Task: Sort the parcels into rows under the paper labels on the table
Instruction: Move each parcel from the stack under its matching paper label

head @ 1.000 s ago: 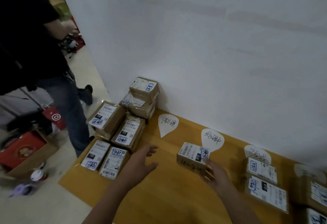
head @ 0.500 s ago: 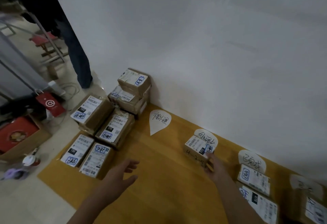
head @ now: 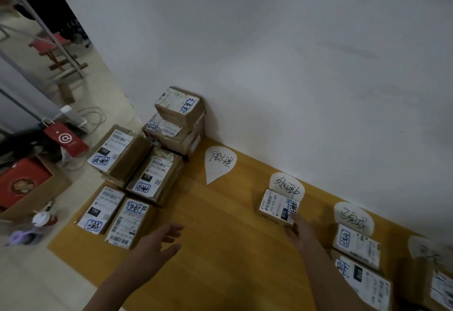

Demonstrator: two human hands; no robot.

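Your left hand [head: 157,244] hovers over the counter [head: 220,249] with its fingers straight and loosely spread, holding nothing, just beside the nearest parcel of the left pile [head: 137,175]. In that pile you can count four parcels lying flat in two pairs at the counter's left end. Behind them a stack [head: 179,114] of at least two stands against the wall [head: 269,65].

Four paper labels lie along the wall. The first label [head: 219,163] is just beside the stack. The second label [head: 288,184] has one parcel [head: 275,206] under it, the parcel's far edge covering the paper's lower part. Your right hand [head: 302,236] meets that parcel at its near right corner, but blur hides whether the fingers pinch it or only press on it. Under the third label [head: 353,217] two parcels [head: 356,244] lie in a row, one behind the other. Below the fourth label [head: 426,249] one more parcel [head: 441,288] shows, cut off by the frame edge.

On the floor to the left stand one red bag [head: 65,139] and one red box [head: 22,183]
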